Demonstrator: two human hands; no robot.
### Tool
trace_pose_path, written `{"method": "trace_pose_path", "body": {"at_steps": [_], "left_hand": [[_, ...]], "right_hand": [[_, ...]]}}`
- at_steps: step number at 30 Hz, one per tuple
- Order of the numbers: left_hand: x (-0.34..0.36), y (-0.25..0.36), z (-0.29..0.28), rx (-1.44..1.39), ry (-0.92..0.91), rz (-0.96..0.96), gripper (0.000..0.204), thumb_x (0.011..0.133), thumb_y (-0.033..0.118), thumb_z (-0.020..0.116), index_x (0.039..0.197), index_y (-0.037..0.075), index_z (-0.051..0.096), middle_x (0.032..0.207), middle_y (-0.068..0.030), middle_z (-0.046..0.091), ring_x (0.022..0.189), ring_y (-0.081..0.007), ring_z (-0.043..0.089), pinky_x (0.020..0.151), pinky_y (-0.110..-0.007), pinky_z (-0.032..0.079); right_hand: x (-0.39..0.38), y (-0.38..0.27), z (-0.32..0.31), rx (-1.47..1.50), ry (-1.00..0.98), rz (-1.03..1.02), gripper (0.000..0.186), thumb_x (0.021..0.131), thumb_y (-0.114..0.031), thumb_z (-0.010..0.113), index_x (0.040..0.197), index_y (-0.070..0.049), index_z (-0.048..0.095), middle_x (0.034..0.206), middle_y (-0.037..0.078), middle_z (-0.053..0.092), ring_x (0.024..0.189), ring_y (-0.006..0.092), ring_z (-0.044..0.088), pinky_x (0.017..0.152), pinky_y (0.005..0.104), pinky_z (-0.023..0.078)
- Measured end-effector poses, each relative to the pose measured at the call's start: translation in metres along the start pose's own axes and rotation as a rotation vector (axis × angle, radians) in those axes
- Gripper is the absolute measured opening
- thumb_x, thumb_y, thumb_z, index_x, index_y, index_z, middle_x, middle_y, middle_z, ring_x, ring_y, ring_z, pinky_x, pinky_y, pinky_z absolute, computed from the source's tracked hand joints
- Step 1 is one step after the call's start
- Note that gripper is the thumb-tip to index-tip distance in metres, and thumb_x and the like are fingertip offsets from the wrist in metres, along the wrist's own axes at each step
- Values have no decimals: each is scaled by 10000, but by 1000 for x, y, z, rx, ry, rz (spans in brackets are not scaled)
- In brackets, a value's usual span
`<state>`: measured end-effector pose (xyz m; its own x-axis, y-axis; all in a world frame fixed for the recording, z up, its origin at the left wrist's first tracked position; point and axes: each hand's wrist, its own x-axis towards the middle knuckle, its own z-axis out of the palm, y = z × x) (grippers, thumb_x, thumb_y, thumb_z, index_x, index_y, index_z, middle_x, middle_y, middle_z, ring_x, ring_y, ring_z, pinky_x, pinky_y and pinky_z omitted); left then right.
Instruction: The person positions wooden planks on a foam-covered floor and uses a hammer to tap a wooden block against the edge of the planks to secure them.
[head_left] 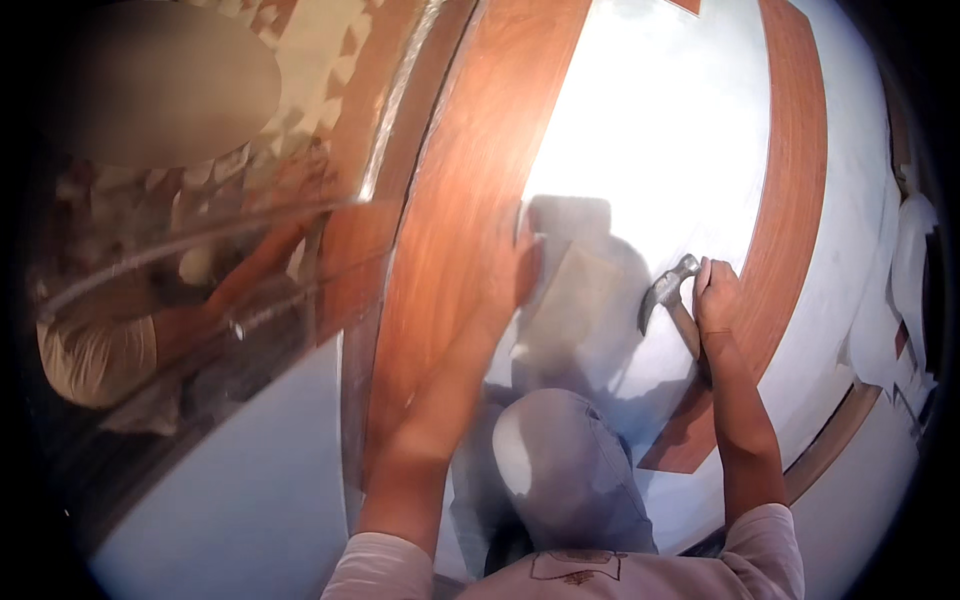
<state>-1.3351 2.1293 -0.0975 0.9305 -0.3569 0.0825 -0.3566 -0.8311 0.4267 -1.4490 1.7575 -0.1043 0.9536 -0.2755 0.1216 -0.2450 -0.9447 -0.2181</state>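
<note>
While the left hand [520, 265] rests against a broad reddish-brown plank [500, 110], the right hand [717, 297] is closed up beside a claw hammer [684, 320] at three o'clock.

From the middle of the view, the plank rises toward twelve o'clock along a bright white surface [665, 130]; the left hand lies at its inner edge, blurred, so how far its fingers open or whether they have hold of the plank cannot be told. The right hand's fingers are curled next to the hammer's head, whose handle slants behind the wrist; whether they grip it cannot be told. A second, curved wooden strip [797, 150] stands at two o'clock, and a pale-clad knee [565, 455] at five.
</note>
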Motion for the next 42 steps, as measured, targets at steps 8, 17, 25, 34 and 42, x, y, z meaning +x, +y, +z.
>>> {"method": "trace_pose_path", "body": {"at_steps": [8, 17, 25, 34, 42], "left_hand": [[120, -21, 16, 58, 62, -6, 726, 917, 184, 680, 1516, -78, 362, 1536, -346, 366, 1375, -522, 401, 1154, -563, 355], [128, -25, 12, 32, 41, 47, 809, 874, 235, 721, 1514, -85, 343, 1537, -326, 371, 1397, -531, 364, 1173, -595, 315], [131, -21, 9, 67, 55, 16, 742, 861, 262, 711, 1437, -126, 448, 1526, -326, 387, 1378, -521, 390, 1171, -589, 335], [129, -23, 12, 40, 53, -6, 718, 890, 289, 682, 1421, -138, 456, 1517, -328, 408, 1391, -510, 387, 1189, -574, 331], [120, -29, 6, -52, 61, 16, 730, 872, 302, 727, 1406, -124, 472, 1504, -297, 434, 1400, -489, 382, 1192, -554, 325]], "right_hand": [[2, -4, -6, 0, -1, 28, 234, 985, -166, 652, 789, -55, 585, 779, 124, 590, 721, 328, 596, 625, 441, 484], [7, -10, -9, -27, -48, 45, 217, 988, -156, 642, 807, -50, 586, 787, 124, 580, 725, 335, 590, 624, 447, 473], [12, -15, -18, -37, -169, 59, 208, 969, -101, 646, 788, -31, 568, 781, 151, 567, 724, 356, 576, 638, 456, 467], [14, -15, -16, -34, -120, 64, 196, 966, -92, 639, 795, -21, 574, 796, 155, 582, 733, 360, 580, 640, 462, 469], [4, -11, -13, 10, -151, 57, 179, 986, -124, 624, 840, -27, 594, 834, 169, 600, 766, 378, 593, 678, 476, 484]]}}
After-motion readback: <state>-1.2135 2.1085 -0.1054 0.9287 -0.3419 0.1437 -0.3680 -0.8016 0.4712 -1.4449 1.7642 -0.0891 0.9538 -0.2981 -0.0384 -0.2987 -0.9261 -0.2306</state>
